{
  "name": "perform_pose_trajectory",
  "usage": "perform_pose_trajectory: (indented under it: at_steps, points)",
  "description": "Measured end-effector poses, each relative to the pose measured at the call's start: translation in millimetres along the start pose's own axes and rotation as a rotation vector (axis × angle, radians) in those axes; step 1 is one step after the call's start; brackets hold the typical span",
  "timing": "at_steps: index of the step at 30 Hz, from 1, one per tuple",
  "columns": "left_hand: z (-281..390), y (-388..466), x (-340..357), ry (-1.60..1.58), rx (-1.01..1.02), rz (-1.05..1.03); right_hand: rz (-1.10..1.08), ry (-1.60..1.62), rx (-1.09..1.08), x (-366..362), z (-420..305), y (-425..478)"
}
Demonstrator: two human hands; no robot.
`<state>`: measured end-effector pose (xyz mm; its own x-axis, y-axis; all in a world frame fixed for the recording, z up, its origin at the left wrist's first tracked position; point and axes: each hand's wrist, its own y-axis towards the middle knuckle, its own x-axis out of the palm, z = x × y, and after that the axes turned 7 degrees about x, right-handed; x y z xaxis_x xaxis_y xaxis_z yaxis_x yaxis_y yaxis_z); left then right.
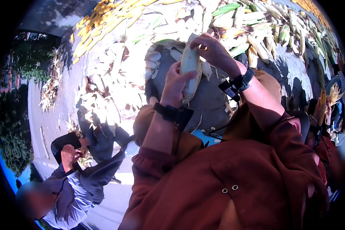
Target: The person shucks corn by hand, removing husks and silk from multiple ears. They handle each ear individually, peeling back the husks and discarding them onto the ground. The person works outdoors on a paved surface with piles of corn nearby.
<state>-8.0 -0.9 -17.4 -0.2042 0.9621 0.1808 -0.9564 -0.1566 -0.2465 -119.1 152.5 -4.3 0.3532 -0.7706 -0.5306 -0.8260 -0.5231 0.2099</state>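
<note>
A corn ear (190, 61) in pale husk stands nearly upright in front of me, its tip pointing away. My left hand (176, 82) is wrapped around its lower half, the thumb lying across the husk. At the upper end, the thumb and fingers of my right hand (211, 50) pinch the husk near the tip. The kernels are hidden under the husk. Loose pale husks (153, 64) lie on the shaded ground just beyond the ear.
Husked yellow cobs (103, 21) lie at the upper left. Unhusked ears (256, 26) are heaped at the upper right. Stripped husks (99, 100) cover the ground to the left. One person (74, 184) sits at the lower left; at the right edge another holds a yellow cob (322, 105).
</note>
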Motion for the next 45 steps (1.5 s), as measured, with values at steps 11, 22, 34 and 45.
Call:
perform_pose_trajectory:
  at_steps: [11,22,34,45]
  points:
    - [0,-4,2,-0.041,-0.007,-0.031,-0.086,-0.02,-0.031,-2,0,-4]
    - [-1,0,4,0.035,0.001,-0.022,-0.092,-0.129,-0.087,-4,-12,-8]
    - [-3,4,6,-0.437,-0.085,-0.173,0.002,-0.072,-0.229,-1,-16,-5]
    - [-1,1,15,0.052,0.022,0.02,-0.068,-0.219,-0.144,-5,-12,-12]
